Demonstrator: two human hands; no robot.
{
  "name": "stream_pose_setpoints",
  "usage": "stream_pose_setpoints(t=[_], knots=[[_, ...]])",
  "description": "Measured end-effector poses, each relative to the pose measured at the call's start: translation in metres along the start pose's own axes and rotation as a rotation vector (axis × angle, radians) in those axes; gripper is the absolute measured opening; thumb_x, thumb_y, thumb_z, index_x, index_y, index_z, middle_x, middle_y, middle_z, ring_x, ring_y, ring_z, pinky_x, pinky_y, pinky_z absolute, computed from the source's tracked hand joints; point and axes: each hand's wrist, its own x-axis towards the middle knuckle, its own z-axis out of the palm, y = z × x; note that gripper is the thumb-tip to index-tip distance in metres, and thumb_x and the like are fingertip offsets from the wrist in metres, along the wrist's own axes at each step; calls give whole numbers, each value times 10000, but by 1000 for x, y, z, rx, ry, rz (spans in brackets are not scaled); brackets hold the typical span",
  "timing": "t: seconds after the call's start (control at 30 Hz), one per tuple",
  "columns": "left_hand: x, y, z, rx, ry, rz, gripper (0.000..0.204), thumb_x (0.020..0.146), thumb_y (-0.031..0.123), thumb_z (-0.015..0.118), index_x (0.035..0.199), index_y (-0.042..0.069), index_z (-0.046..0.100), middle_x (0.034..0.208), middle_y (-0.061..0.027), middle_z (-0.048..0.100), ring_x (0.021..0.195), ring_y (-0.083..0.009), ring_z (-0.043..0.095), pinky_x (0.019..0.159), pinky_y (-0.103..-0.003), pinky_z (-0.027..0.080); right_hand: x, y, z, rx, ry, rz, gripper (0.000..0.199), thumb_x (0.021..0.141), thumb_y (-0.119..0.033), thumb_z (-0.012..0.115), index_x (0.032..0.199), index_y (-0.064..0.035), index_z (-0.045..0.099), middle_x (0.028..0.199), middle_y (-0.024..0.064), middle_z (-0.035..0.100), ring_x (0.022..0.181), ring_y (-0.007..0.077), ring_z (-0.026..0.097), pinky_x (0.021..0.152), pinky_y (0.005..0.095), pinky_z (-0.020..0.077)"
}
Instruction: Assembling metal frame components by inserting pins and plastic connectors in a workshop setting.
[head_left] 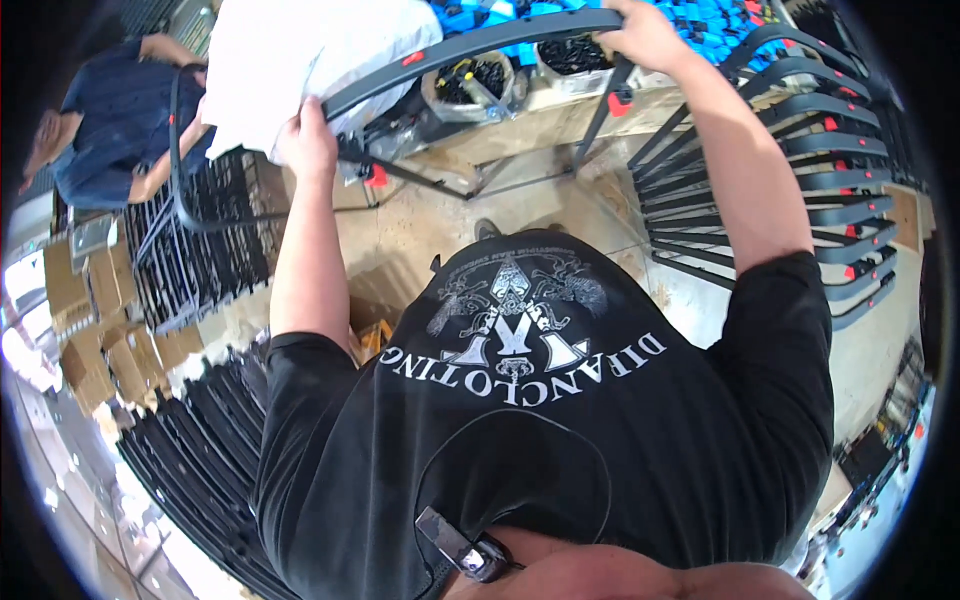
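Observation:
A black curved frame point(470, 42) with small red inserts spans between my two hands at the front of a workbench. My left hand point(308, 142) is wrapped round its left end. At the upper right my right hand point(645, 38) grips the other end. Thin black legs run down from the frame toward the floor, with a red clip point(375, 176) on the left side and another red clip point(620, 103) on the right. Behind the bar lies a large white sheet or bag point(300, 70), close to my left hand.
Tubs of black parts point(470, 95) and a heap of blue parts point(715, 35) sit on the bench. Similar frames point(840, 145) lean in a row at right. A co-worker point(120, 120) holds another frame at left, near cardboard boxes point(95, 290) and stacked black bars point(200, 440).

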Motion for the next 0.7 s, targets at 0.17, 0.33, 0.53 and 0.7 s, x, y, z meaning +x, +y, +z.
stream_pose_setpoints(t=[0.17,0.33,0.53,0.7], knots=[[3,-11,2,-153,10,89,393,970,275,602,910,-99,708,801,-102,710,780,-139,628,763,-315,505,17,7,25,-156,149,-74,215,729,-146,735,909,-50,667,731,140,649,689,285,667,668,396,527],[8,-21,2,-240,-24,136,356,965,249,602,916,-84,715,777,-114,717,763,-137,637,748,-322,512,16,8,22,-230,75,123,406,763,-214,807,1095,-77,617,884,140,665,845,289,680,784,381,523],[3,-1,-8,-201,-19,77,330,963,233,597,923,-74,711,831,-123,729,805,-175,659,781,-325,510,-78,67,109,-122,679,558,463,768,-263,799,1130,-22,640,1014,221,679,948,340,686,849,427,531],[3,-16,-1,-139,35,157,314,964,230,601,993,-65,706,892,-113,727,858,-160,646,814,-315,505,-57,-61,197,35,78,114,344,854,-297,711,1061,-25,676,1064,216,685,970,352,690,874,445,547]])
